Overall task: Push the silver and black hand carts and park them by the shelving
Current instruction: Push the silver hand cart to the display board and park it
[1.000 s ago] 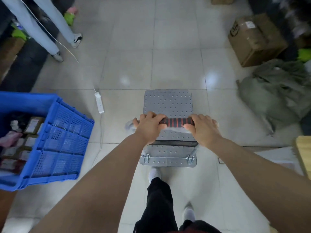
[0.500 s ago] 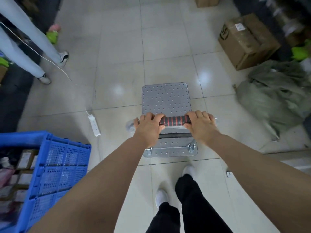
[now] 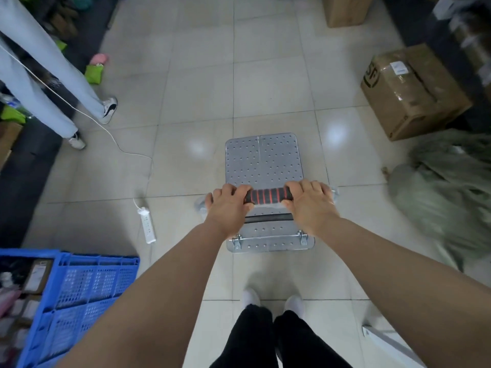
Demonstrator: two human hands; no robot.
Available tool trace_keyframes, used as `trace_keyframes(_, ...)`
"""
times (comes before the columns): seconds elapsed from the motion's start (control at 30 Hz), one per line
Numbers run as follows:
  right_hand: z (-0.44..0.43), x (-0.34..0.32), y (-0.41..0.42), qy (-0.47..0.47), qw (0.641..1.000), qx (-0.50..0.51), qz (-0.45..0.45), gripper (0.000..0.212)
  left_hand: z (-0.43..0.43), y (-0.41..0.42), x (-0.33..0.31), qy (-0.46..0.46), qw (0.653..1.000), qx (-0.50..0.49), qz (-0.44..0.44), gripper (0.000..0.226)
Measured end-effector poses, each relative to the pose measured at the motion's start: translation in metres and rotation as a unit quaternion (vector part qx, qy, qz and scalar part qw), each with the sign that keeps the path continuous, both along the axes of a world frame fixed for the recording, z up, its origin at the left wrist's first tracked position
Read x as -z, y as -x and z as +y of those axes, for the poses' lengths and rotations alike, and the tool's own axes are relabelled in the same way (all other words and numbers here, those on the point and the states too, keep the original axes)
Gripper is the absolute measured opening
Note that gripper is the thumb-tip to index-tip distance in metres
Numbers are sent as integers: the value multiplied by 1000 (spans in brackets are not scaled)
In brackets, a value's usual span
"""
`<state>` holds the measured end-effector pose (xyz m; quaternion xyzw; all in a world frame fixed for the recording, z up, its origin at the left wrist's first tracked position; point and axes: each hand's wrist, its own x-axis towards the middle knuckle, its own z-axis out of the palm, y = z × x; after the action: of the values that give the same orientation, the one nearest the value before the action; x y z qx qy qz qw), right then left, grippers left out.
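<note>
The crate [image 3: 71,296] is now sliding back at my left. My left hand [image 3: 228,208] and right hand [image 3: 310,205] are gripping the handle [image 3: 268,195], fingers wrapped shut, the cart [image 3: 263,160] standing on tile.

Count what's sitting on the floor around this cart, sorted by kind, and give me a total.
Cardboard boxes: 2
Blue crates: 1
Power strips: 1
Green sacks: 1
Hand carts: 1
Total: 6
</note>
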<state>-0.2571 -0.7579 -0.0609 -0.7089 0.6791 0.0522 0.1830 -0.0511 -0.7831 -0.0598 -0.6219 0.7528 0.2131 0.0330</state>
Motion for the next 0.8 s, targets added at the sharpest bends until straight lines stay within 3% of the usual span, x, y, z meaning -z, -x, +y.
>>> trace_keyframes(0.47, -212, -3, 35, 31, 999, 15, -32, 33, -210, 31, 4, 4, 1000, 24, 18, 34)
trace_keyframes(0.8, -371, -4, 40, 17, 999, 21, -29, 30, -374, 37, -1, -22, 999, 32, -16, 33)
